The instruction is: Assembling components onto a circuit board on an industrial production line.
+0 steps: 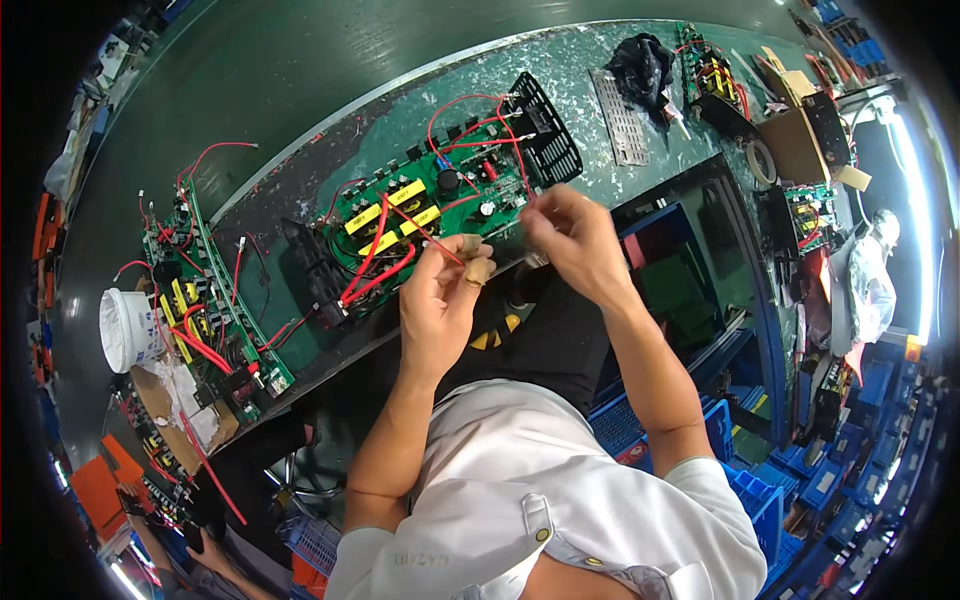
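A thin red wire (428, 236) is pinched in the taped fingers (476, 268) of the left hand (437, 305), just in front of the green board (425, 215) on the tabletop (590, 150). The right hand (570, 240) is closed on the wire's other end at the board's edge. Several wires are already attached; this one appears unfinished.

Thin red wire (440, 240) stretches taut from green circuit board (430, 205).
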### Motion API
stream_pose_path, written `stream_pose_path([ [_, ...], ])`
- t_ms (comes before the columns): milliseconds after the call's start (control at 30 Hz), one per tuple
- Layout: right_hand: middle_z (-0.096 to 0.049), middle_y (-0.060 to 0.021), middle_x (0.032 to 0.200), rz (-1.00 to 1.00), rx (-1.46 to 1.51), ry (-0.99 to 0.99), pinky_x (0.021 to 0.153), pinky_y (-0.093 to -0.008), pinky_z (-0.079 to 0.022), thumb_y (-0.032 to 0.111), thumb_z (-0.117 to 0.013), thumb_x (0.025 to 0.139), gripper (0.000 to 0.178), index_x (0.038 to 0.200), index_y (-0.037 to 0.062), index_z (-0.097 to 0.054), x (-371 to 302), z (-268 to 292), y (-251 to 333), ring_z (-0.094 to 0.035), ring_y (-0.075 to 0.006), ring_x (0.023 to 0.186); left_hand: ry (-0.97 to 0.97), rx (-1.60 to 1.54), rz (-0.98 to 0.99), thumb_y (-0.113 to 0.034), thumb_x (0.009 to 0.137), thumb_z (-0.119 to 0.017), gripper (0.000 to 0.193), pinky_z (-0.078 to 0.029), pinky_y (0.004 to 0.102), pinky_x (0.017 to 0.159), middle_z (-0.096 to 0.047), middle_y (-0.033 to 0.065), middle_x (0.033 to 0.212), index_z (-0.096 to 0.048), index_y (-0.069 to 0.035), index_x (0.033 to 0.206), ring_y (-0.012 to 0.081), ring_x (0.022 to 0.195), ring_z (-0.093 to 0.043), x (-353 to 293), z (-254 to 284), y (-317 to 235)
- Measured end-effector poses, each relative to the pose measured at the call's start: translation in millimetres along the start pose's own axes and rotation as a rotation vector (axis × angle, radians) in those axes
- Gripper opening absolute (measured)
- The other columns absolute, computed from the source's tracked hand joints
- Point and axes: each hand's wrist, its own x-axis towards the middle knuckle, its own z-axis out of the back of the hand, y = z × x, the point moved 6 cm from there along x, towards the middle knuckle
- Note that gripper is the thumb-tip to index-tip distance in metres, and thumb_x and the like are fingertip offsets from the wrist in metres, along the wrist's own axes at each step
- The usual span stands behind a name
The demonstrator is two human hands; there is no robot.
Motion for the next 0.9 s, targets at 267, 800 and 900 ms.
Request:
stream_pose_path([
  [267,-0.067,-0.0068,0.072,-0.055,-0.224,-0.236,0.062,-0.0265,-0.049,0.014,-0.067,0.089,0.018,0.094,-0.0043,-0.067,11.3,-1.0,-11.7,-0.061,-0.0095,0.065,0.039,-0.179,0.123,-0.011,0.099,-0.058,0.022,-0.055,0.0261,0.079,-0.066,0.009,0.103,-0.059,0.004,0.115,0.0185,0.092,-0.069,-16.0,4.6,18.3],
  [800,-0.067,-0.0189,0.078,0.131,-0.589,-0.192,0.066,-0.0375,-0.052,0.013,-0.067,0.086,0.018,0.091,-0.0039,-0.066,16.4,-8.3,13.3,-0.067,-0.0306,0.071,0.06,-0.212,0.129,-0.015,0.098,-0.061,0.023,-0.056,0.0259,0.077,-0.067,0.0082,0.103,-0.06,0.004,0.113,0.0187,0.091,-0.07,-15.6,3.2,23.2],
  [900,-0.067,-0.0203,0.083,0.195,-0.645,-0.172,0.065,-0.0392,-0.053,0.011,-0.068,0.086,0.016,0.091,-0.0038,-0.065,14.4,-11.5,14.0,-0.066,-0.0341,0.074,0.068,-0.19,0.147,-0.015,0.098,-0.061,0.024,-0.056,0.0258,0.077,-0.067,0.0079,0.102,-0.06,0.004,0.113,0.0185,0.091,-0.07,-16.0,3.6,25.7],
])
